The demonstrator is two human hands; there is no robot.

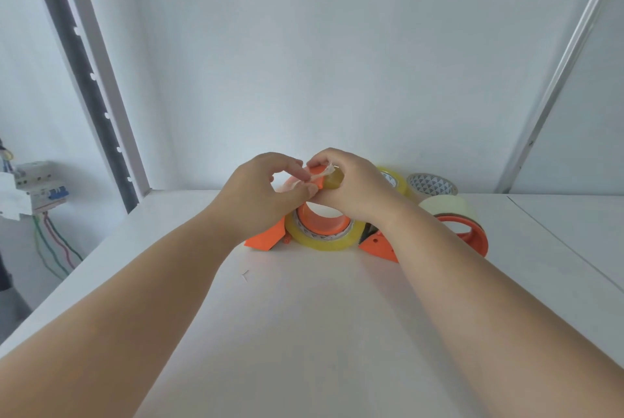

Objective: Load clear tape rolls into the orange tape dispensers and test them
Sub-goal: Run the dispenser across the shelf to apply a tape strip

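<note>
An orange tape dispenser (266,237) lies on the white table (304,316) with a clear yellowish tape roll (320,242) around its orange hub. My left hand (260,194) and my right hand (354,184) meet just above it, both pinching a crumpled loose end of tape (322,174) near the dispenser's far part. A second orange dispenser (472,235) carrying a pale tape roll (452,206) lies to the right, partly behind my right forearm. Another clear roll (393,179) stands behind my right hand.
An empty cardboard tape core with a triangle pattern (432,184) sits at the back right by the wall. A circuit breaker with coloured wires (40,188) hangs off the table's left side. A small scrap (245,275) lies on the table's middle.
</note>
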